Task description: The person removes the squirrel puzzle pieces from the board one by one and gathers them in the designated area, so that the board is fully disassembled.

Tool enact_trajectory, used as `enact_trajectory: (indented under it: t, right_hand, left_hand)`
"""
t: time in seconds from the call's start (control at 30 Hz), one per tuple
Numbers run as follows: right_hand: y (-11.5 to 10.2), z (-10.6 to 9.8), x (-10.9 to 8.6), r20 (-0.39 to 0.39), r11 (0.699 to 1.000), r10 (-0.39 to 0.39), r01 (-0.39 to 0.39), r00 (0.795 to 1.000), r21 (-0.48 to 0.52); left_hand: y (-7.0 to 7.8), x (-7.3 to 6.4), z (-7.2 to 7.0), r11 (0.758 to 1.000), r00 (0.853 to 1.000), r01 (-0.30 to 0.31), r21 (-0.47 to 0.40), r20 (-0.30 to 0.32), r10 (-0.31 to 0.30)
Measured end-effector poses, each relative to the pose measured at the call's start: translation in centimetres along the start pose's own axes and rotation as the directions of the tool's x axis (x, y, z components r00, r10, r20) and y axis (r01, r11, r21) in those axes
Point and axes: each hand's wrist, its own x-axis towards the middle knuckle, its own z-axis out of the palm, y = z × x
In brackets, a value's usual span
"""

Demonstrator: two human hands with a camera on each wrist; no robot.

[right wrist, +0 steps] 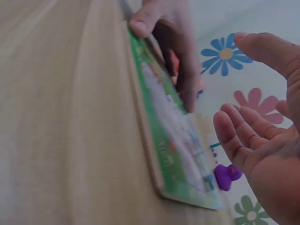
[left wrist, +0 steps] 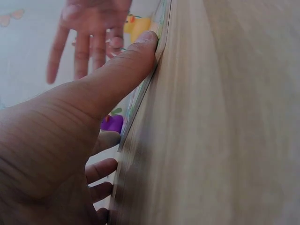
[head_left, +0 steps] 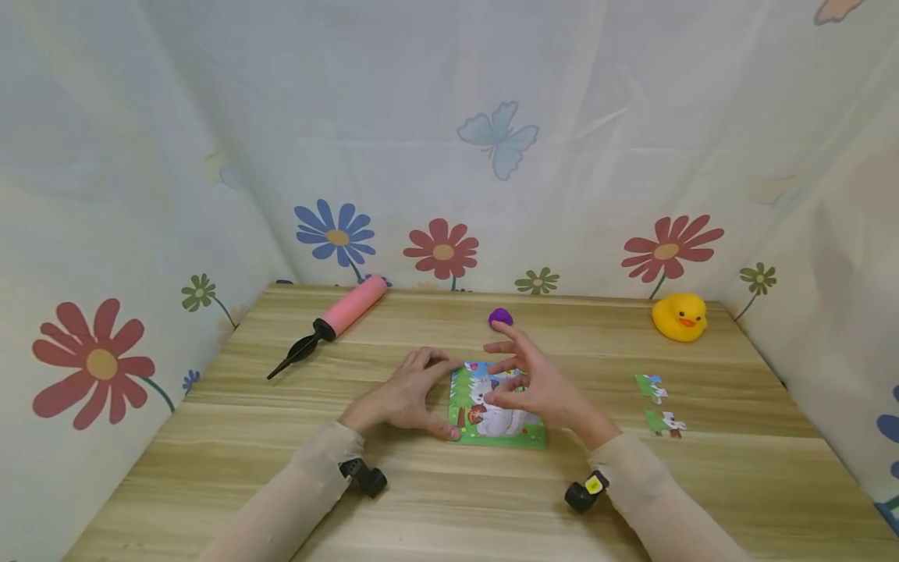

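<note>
The puzzle (head_left: 497, 421) looks mostly filled; loose pieces (head_left: 648, 386) lie right, unplaced. Left hand (head_left: 406, 396) clasps it; right hand (head_left: 539, 381) hovers, fingers apart.

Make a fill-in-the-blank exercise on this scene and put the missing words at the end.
1. Of the left hand and the right hand, only the ____ one touches the puzzle board.
2. The hand pump has a black nozzle and a ____ barrel.
3. The toy duck has a body coloured ____.
4. The small object beyond the puzzle board is coloured ____.

Missing words: left; pink; yellow; purple.
</note>
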Motion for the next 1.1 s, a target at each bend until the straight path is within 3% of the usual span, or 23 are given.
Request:
enact_trajectory:
  t: [0.4, 0.63, 0.87, 1.1]
  right_hand:
    - [2.0, 1.2, -0.8, 0.095, 0.989, 0.087, -0.075, 0.992, -0.124]
    - [2.5, 1.7, -0.9, 0.114, 0.971, 0.074, -0.046, 0.991, -0.236]
    - [2.5, 2.3, -0.9, 0.134, 0.926, 0.046, 0.008, 0.990, -0.378]
    - [2.2, 2.7, -0.8, 0.144, 0.908, 0.058, 0.007, 0.988, -0.418]
  left_hand:
    - [0.3, -0.3, -0.1, 1.000, 1.000, 0.020, -0.007, 0.005, -0.020]
    - [0.3, -0.1, -0.1, 1.000, 1.000, 0.007, -0.004, 0.003, -0.007]
    - [0.2, -0.2, -0.1, 1.000, 1.000, -0.003, -0.016, 0.000, 0.003]
    - [0.1, -0.1, -0.1, 1.000, 1.000, -0.003, -0.012, 0.006, 0.003]
